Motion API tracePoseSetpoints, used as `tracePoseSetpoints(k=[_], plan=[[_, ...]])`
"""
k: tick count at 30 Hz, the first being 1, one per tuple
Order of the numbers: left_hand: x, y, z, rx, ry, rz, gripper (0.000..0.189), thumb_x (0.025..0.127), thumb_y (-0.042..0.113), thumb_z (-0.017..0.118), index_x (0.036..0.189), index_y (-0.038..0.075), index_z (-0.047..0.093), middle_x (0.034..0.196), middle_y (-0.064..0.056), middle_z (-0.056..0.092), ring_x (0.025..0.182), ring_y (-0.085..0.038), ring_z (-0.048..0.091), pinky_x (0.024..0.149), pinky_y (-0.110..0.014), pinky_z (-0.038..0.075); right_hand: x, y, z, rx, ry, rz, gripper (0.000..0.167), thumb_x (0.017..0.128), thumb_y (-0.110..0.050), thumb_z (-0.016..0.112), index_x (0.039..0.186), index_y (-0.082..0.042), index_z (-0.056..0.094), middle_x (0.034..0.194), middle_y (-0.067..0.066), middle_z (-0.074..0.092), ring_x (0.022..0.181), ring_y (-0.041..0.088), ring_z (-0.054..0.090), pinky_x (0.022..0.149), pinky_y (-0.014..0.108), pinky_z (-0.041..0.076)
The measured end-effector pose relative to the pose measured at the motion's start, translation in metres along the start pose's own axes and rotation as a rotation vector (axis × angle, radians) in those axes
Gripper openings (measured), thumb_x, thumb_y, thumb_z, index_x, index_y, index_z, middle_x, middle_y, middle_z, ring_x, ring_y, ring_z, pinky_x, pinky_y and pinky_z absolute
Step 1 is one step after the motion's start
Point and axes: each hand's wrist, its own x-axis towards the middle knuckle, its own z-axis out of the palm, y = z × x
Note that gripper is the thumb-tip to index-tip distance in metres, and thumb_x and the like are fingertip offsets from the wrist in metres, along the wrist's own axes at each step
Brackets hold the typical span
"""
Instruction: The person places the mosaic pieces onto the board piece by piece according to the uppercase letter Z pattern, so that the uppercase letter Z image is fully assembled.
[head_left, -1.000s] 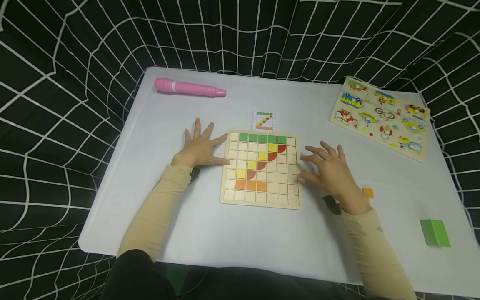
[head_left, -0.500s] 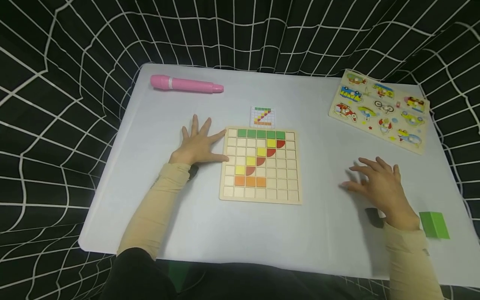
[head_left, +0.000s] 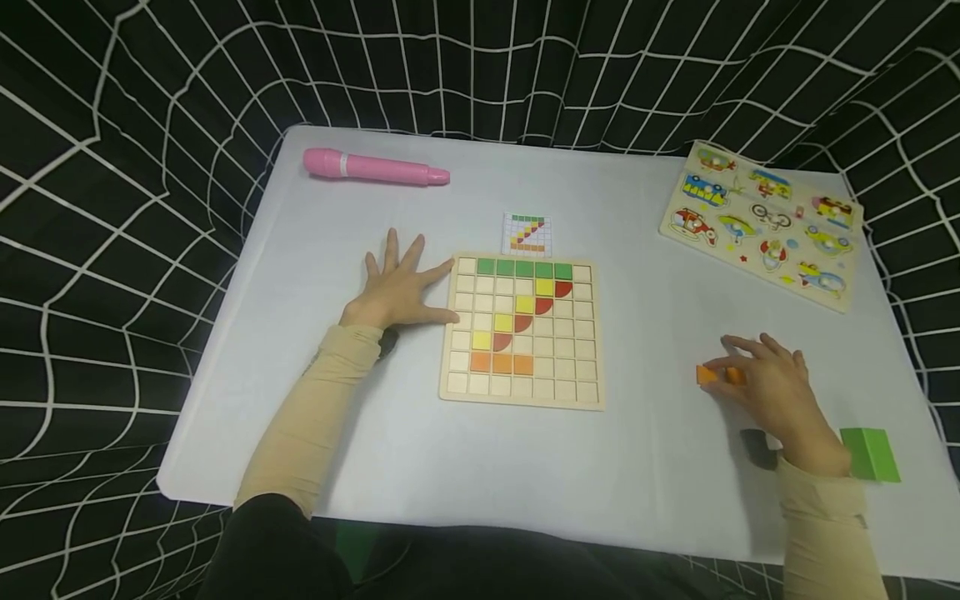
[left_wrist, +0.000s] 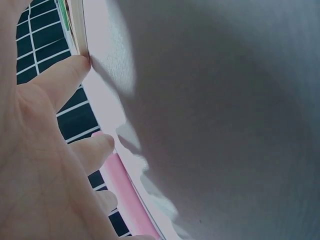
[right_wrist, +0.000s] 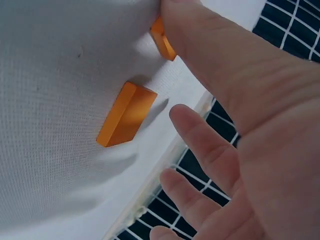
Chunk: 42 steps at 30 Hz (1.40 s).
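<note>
A wooden grid board [head_left: 562,392] lies on the white table, with green squares along its top row, a diagonal of yellow squares and red quarter-round pieces, and three orange squares below. My left hand [head_left: 393,292] has its fingers spread, thumb and index tips at the board's left edge [left_wrist: 77,30]. To the right of the board, my right hand [head_left: 776,392] pinches an orange square block [head_left: 706,375] between thumb and index finger. In the right wrist view the thumb partly covers this block [right_wrist: 162,40]. Another orange block [right_wrist: 127,115] lies on the table beneath that hand.
A small pattern card [head_left: 527,235] lies just beyond the board. At the back left is a pink microphone-shaped stick [head_left: 378,168]. A wooden vehicle puzzle [head_left: 761,225] lies back right, and a green block [head_left: 870,454] stands by the right wrist. Dark netted walls [head_left: 480,67] surround the table.
My right hand has moved right, away from the board, and its thumb and index finger have closed on an orange block. The left hand keeps its place at the board.
</note>
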Motion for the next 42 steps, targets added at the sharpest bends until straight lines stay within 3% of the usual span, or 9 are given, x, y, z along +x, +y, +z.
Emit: tracePoseSetpoints(k=[6, 12, 17, 23, 32, 42], plan=[[0.0, 0.0, 0.001, -0.007, -0.004, -0.005, 0.099, 0.082, 0.076, 0.068, 0.163, 0.037, 0.026, 0.176, -0.015, -0.008, 0.155, -0.049, -0.03, 0.121, -0.08, -0.007, 0.004, -0.007, -0.002, 0.033, 0.051, -0.017, 0.027, 0.092, -0.022, 0.077, 0.109, 0.0, 0.076, 0.145, 0.033, 0.052, 0.144, 0.067, 0.028, 0.112, 0.088, 0.01], [0.001, 0.0, 0.003, 0.002, -0.006, -0.009, 0.099, 0.082, 0.076, 0.067, 0.163, 0.037, 0.026, 0.176, -0.015, -0.008, 0.155, -0.049, -0.029, 0.121, -0.08, -0.007, 0.021, -0.031, -0.007, 0.043, 0.102, -0.068, 0.027, 0.089, -0.021, 0.08, 0.106, -0.001, 0.076, 0.145, 0.032, 0.055, 0.141, 0.067, 0.033, 0.111, 0.088, 0.015], [0.002, -0.001, 0.005, 0.007, -0.005, -0.003, 0.099, 0.082, 0.077, 0.067, 0.163, 0.038, 0.026, 0.176, -0.015, -0.008, 0.155, -0.049, -0.03, 0.121, -0.08, -0.007, 0.036, -0.06, -0.007, 0.047, 0.068, -0.099, 0.027, 0.088, -0.02, 0.08, 0.106, -0.001, 0.076, 0.148, 0.03, 0.053, 0.146, 0.062, 0.031, 0.117, 0.084, 0.012], [0.002, -0.001, 0.005, 0.001, -0.01, -0.005, 0.098, 0.083, 0.076, 0.067, 0.163, 0.038, 0.026, 0.176, -0.015, -0.008, 0.155, -0.049, -0.029, 0.121, -0.08, -0.007, 0.049, -0.097, 0.002, 0.019, 0.03, -0.215, 0.024, 0.085, -0.017, 0.082, 0.104, -0.003, 0.078, 0.146, 0.025, 0.058, 0.146, 0.058, 0.033, 0.116, 0.084, 0.017], [0.001, -0.002, 0.004, 0.0, -0.01, 0.0, 0.098, 0.084, 0.074, 0.067, 0.164, 0.036, 0.025, 0.176, -0.017, -0.008, 0.155, -0.05, -0.029, 0.12, -0.08, -0.007, 0.059, -0.149, 0.022, -0.032, -0.038, -0.373, 0.027, 0.083, -0.025, 0.086, 0.102, -0.008, 0.08, 0.141, 0.015, 0.065, 0.148, 0.052, 0.038, 0.12, 0.078, 0.021], [0.001, -0.002, 0.001, -0.008, -0.007, 0.007, 0.098, 0.083, 0.075, 0.067, 0.163, 0.037, 0.026, 0.176, -0.016, -0.007, 0.155, -0.05, -0.029, 0.121, -0.081, -0.006, 0.063, -0.176, 0.032, -0.046, -0.046, -0.496, 0.024, 0.082, -0.024, 0.086, 0.1, -0.011, 0.079, 0.14, 0.014, 0.066, 0.147, 0.05, 0.043, 0.122, 0.075, 0.024]])
